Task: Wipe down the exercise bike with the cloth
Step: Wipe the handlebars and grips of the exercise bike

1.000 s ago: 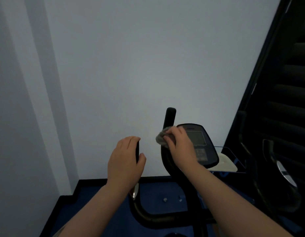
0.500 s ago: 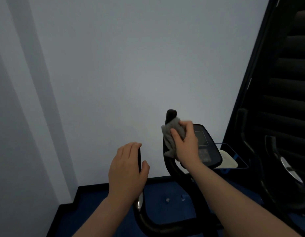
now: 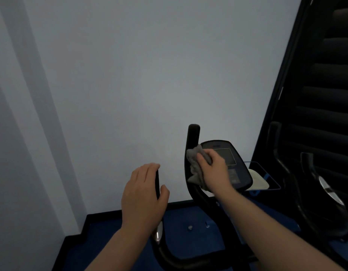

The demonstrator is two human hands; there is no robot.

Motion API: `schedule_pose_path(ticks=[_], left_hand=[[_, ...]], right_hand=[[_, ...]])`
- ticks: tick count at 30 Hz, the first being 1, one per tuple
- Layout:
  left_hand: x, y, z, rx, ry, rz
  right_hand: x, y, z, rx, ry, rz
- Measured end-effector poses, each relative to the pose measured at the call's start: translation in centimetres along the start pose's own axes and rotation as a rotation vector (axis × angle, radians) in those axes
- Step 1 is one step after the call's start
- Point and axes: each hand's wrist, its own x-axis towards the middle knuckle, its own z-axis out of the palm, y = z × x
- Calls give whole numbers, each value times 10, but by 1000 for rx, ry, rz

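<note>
The black exercise bike (image 3: 188, 259) stands in front of me, its handlebars rising on both sides. My left hand (image 3: 143, 194) grips the left handlebar upright. My right hand (image 3: 214, 169) holds a crumpled grey cloth (image 3: 195, 163) against the right handlebar upright (image 3: 193, 135), just left of the console (image 3: 237, 165) with its dark screen. Part of the cloth hangs down below my fingers.
A plain white wall fills the view ahead. Blue floor (image 3: 110, 237) with a dark skirting lies below. A second machine's handlebar (image 3: 323, 184) and a dark stair-like structure stand on the right. A clear tray with a pale cloth (image 3: 259, 180) sits behind the console.
My right hand slid the cloth up the right upright, then slightly back down beside the console. The left hand stayed gripping its handlebar.
</note>
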Motion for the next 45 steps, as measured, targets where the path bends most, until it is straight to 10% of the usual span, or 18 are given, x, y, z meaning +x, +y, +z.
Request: schedule_pose_path(ticks=[32, 37, 41, 45], left_hand=[[-2, -1, 1, -34, 7, -26], [-2, 0, 0, -45, 2, -28], [-2, 1, -3, -26, -10, -17], [4, 6, -9, 51, -23, -9]], right_hand=[[16, -32, 9, 182, 173, -77], [-5, -1, -8, -51, -25, 42], [12, -46, -12, -24, 203, -240], [9, -53, 6, -491, 14, -469]])
